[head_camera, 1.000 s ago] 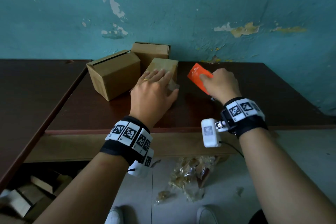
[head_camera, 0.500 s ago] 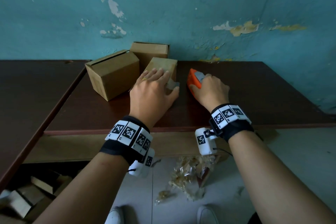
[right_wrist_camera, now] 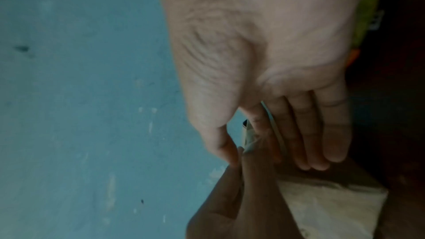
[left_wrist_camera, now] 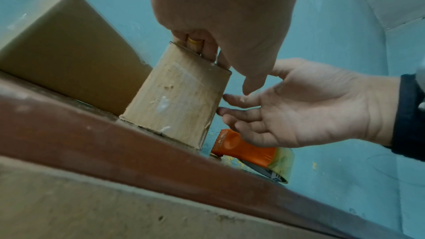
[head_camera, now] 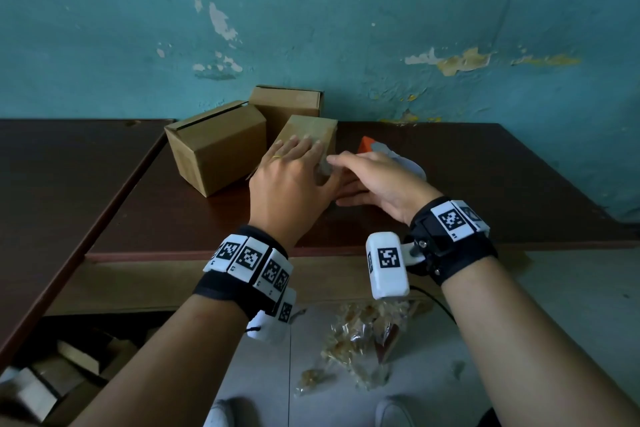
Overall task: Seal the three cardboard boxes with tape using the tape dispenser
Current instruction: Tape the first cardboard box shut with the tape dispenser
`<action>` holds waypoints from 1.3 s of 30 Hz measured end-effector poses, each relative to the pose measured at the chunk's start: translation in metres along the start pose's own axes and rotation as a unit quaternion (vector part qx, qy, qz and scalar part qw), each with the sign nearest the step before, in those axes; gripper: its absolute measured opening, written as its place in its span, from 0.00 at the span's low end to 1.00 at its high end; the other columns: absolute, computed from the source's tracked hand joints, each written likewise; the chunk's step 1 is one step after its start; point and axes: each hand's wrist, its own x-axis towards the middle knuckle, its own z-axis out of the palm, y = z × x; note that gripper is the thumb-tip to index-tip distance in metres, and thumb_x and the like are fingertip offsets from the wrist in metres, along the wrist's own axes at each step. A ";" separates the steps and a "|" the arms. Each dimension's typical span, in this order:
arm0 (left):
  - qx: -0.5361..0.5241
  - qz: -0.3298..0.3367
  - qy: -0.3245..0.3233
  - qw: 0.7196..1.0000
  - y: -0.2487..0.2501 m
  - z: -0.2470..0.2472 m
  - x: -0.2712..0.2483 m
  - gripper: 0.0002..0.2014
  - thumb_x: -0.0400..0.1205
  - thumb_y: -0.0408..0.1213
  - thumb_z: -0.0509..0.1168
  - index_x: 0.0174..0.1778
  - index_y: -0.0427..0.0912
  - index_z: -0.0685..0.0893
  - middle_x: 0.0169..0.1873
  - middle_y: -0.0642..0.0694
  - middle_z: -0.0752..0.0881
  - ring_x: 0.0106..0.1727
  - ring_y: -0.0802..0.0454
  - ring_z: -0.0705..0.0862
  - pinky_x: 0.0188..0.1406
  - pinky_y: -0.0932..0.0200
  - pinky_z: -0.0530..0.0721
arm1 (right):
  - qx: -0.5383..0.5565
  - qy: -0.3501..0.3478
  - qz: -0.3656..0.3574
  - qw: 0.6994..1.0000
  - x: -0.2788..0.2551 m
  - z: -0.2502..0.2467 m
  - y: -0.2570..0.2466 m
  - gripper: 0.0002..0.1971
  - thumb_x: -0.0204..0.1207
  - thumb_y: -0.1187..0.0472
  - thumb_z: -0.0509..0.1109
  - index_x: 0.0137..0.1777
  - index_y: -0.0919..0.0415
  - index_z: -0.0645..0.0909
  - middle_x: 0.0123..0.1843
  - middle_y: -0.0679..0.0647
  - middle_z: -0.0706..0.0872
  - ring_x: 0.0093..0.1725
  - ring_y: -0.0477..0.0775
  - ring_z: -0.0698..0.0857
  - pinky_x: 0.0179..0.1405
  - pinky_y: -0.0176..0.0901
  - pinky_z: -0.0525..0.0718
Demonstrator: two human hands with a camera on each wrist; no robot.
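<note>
Three brown cardboard boxes stand at the back of the dark wooden table (head_camera: 467,191). My left hand (head_camera: 294,177) lies flat on top of the small box (head_camera: 311,128), fingers straight, thumb hanging over its right edge. My right hand (head_camera: 367,180) is open and holds nothing; its fingertips (left_wrist_camera: 224,104) reach the right side of the small box (left_wrist_camera: 174,101). The orange tape dispenser (head_camera: 366,145) with its roll of clear tape (left_wrist_camera: 278,163) lies on the table just behind my right hand. The larger box (head_camera: 214,146) stands left with its top seam slightly open, and the third box (head_camera: 287,104) sits behind.
A peeling teal wall (head_camera: 346,28) rises directly behind the table. A second dark table (head_camera: 69,166) adjoins on the left. Crumpled plastic wrappers (head_camera: 360,340) lie on the floor below, and cardboard scraps (head_camera: 52,374) are stacked under the left table.
My right hand has let go of the tape dispenser, which now lies on the table, and moved left with open fingers to the small box's side. My left hand stayed on the box.
</note>
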 end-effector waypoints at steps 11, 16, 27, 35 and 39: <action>-0.016 0.012 -0.035 0.999 -0.001 -0.009 0.003 0.19 0.85 0.47 0.67 0.65 0.41 0.91 0.65 0.42 0.92 0.73 0.42 0.87 0.79 0.47 0.79 | 0.148 -0.010 -0.016 0.989 0.011 0.003 0.016 0.04 0.82 0.66 0.77 0.45 0.62 0.86 0.44 0.57 0.94 0.50 0.56 0.92 0.54 0.52 0.91; -0.040 0.016 -0.058 0.997 -0.003 -0.015 0.005 0.18 0.84 0.44 0.64 0.63 0.39 0.91 0.63 0.40 0.92 0.71 0.38 0.88 0.72 0.41 0.83 | 0.172 -0.011 -0.016 0.985 0.012 0.005 0.018 0.02 0.82 0.67 0.77 0.49 0.64 0.86 0.45 0.57 0.93 0.50 0.56 0.91 0.58 0.52 0.90; -0.062 0.010 -0.081 0.995 -0.003 -0.019 0.007 0.13 0.85 0.41 0.73 0.62 0.39 0.91 0.62 0.39 0.92 0.70 0.36 0.88 0.71 0.39 0.84 | 0.206 -0.021 -0.022 0.978 0.010 0.004 0.012 0.06 0.83 0.68 0.75 0.44 0.64 0.86 0.46 0.59 0.91 0.49 0.53 0.90 0.57 0.48 0.89; -0.055 0.033 -0.070 0.995 -0.008 -0.010 0.009 0.10 0.86 0.39 0.71 0.61 0.41 0.89 0.60 0.44 0.91 0.69 0.42 0.88 0.75 0.43 0.82 | 0.128 -0.019 -0.022 0.991 0.013 -0.002 0.009 0.06 0.83 0.65 0.77 0.43 0.61 0.87 0.43 0.56 0.93 0.44 0.48 0.92 0.52 0.43 0.87; -0.049 0.035 -0.089 0.994 -0.009 -0.011 0.008 0.17 0.85 0.39 0.69 0.69 0.38 0.88 0.66 0.40 0.90 0.74 0.38 0.86 0.77 0.39 0.81 | 0.067 0.007 -0.024 0.997 0.015 -0.005 0.008 0.06 0.81 0.63 0.80 0.43 0.61 0.86 0.37 0.53 0.89 0.37 0.45 0.85 0.39 0.38 0.83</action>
